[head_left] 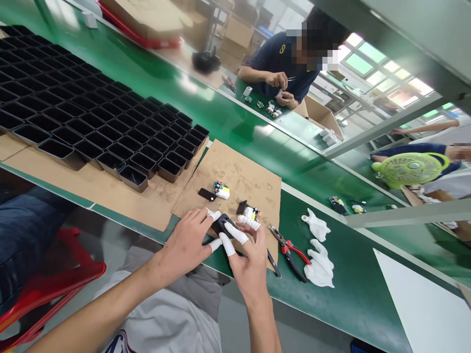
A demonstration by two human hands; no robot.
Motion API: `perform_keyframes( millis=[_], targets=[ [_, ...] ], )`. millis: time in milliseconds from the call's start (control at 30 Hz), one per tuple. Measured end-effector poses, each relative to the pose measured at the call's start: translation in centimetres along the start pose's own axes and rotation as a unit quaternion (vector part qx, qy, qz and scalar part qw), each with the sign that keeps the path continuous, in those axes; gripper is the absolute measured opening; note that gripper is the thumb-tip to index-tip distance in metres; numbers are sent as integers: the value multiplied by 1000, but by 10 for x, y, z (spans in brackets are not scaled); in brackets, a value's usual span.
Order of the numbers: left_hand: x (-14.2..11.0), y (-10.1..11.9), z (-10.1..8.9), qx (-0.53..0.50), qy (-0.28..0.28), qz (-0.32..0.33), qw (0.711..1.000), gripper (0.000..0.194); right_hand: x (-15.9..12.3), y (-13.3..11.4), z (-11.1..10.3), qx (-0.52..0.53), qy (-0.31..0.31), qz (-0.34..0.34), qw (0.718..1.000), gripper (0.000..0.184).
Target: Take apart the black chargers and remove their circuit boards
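Observation:
A small black plastic case lies near the table's front edge, between my two hands. My left hand, with white finger cots on thumb and forefinger, grips its left side. White cots also cover several fingers of my right hand, which presses on the case from the right. Just beyond are a circuit board with white and yellow parts, a flat black cover and a second board. Right of my right hand are red-and-black pliers and dark tweezers, partly hidden by that hand.
Many open black plastic cases stand in rows at the left on cardboard. Crumpled white gloves lie right of the pliers. Across the green bench a co-worker handles small parts. A green fan stands at the right.

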State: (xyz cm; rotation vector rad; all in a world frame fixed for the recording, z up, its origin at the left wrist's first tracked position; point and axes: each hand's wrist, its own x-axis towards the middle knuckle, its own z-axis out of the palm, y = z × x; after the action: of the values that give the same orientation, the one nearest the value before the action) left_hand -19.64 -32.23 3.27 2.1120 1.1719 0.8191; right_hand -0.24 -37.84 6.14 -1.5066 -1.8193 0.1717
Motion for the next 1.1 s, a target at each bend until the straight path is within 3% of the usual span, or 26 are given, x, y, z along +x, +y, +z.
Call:
perform_keyframes(
  millis=[200, 367, 433, 533, 767, 1000, 1100],
  targets=[
    [1, 2, -5, -22, -9, 2, 1000, 47, 4, -4, 3, 26, 9, -53, 998, 44],
    [-3, -1, -3, -104, 55, -34, 992, 42, -1, -9, -6, 9, 86, -60, 994, 51],
    [-4, -2, -3, -129, 93, -54, 986, 35, -3, -9, -5, 11, 98, -33, 995, 44],
    [-6, -2, -2, -135, 127, -73, 980, 29, -5, -7, 1, 32, 65, 0, 997, 27],
    [-8, -3, 4, -96, 128, -68, 985, 29, -7, -4, 7, 26, 63, 4, 998, 32],
    [-9, -5, 2, -77, 121, -58, 988, 31, -7, -14, -2, 34, 92, -6, 995, 28],
    [-10, -5, 1, -83, 122, -64, 987, 32, -12, -20, -5, 75, 119, 32, 990, 34]
  ],
)
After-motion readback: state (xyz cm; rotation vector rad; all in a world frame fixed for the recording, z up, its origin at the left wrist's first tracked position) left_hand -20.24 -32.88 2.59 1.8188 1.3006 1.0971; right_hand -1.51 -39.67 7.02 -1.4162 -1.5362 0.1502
